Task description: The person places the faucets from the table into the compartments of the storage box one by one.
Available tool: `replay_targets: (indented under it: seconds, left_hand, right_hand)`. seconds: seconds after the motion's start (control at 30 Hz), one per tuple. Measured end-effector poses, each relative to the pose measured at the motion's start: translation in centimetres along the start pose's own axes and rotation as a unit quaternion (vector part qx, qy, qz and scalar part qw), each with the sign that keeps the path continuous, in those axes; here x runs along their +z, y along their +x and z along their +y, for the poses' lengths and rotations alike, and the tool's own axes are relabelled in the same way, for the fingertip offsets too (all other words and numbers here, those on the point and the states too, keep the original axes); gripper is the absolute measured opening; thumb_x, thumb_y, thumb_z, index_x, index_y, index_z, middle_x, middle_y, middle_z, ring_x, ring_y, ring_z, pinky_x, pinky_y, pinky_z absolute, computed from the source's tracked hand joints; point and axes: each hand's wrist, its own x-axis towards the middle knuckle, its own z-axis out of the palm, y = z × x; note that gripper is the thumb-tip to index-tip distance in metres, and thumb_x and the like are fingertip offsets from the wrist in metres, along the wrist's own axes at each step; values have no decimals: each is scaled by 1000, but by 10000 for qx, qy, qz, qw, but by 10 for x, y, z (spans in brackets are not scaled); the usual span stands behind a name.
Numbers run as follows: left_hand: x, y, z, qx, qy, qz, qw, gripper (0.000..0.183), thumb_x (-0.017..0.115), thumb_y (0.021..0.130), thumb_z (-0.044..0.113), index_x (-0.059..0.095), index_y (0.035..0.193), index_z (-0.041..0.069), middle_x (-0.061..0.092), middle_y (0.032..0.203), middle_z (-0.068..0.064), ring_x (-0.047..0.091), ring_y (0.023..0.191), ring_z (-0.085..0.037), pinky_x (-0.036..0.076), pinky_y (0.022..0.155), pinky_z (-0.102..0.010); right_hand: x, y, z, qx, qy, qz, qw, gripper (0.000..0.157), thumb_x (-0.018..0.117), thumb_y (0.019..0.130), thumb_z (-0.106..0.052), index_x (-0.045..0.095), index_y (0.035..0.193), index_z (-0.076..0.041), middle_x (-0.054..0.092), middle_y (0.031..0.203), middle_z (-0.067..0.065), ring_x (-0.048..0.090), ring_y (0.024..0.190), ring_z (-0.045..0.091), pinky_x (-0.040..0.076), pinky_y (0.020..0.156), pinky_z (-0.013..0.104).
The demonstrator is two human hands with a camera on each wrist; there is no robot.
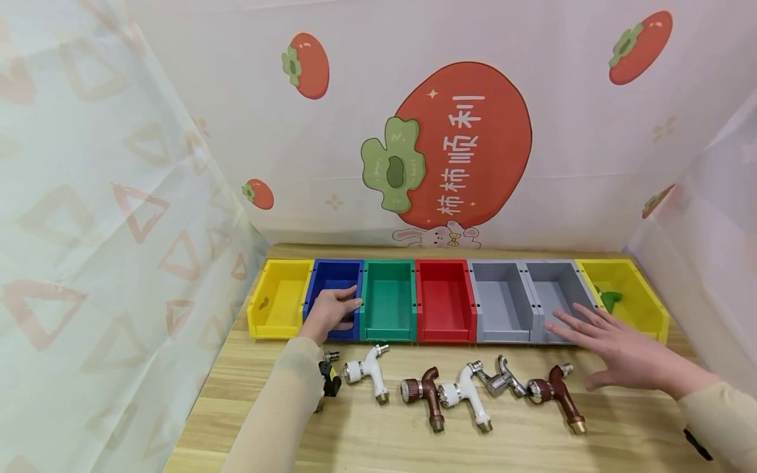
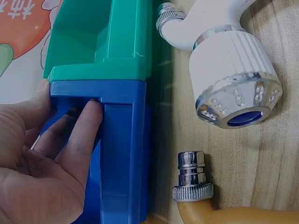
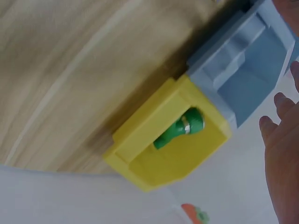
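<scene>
My left hand point(image 1: 332, 311) reaches into the blue bin point(image 1: 313, 289), pinching its right side wall beside the green bin point(image 1: 389, 334). In the left wrist view, the fingers point(image 2: 81, 135) lie inside the blue wall and the thumb point(image 2: 39, 102) is at the wall's edge. With fingers spread, my right hand point(image 1: 621, 348) hovers over the front of the right grey bin point(image 1: 552, 276), holding nothing. A green faucet point(image 3: 180, 128) lies in the right-hand yellow bin point(image 3: 163, 175). The left yellow bin point(image 1: 280, 332) stands beside the blue one.
Several faucets lie in front of the bins: a white one point(image 1: 371, 371), a brown one point(image 1: 428, 392), another white one point(image 1: 470, 397), a chrome one point(image 1: 503, 381) and a dark red one point(image 1: 562, 394). A black-and-yellow faucet point(image 1: 329, 378) is partly behind the left sleeve. The red bin point(image 1: 446, 335) stands mid-row.
</scene>
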Motion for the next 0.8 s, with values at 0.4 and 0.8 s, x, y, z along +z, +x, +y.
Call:
replay_targets:
  seconds: [0.4, 0.8]
  left_hand:
    - [0, 0, -1, 45, 36, -6, 10000, 51, 66, 102, 23, 53, 151, 25, 55, 150, -9, 58, 132, -31, 60, 91, -47]
    - [0, 0, -2, 17, 56, 17, 10000, 51, 67, 101, 25, 54, 150, 27, 57, 149, -8, 59, 132, -30, 61, 90, -45]
  right_hand:
    - [21, -6, -36, -424, -173, -102, 9989, 122, 84, 51, -69, 46, 156, -20, 41, 159, 16, -13, 157, 19, -17, 123, 28]
    - [44, -15, -50, -733, -321, -3, 9968, 124, 87, 41, -66, 51, 153, -24, 51, 152, 19, -10, 158, 20, -14, 126, 31]
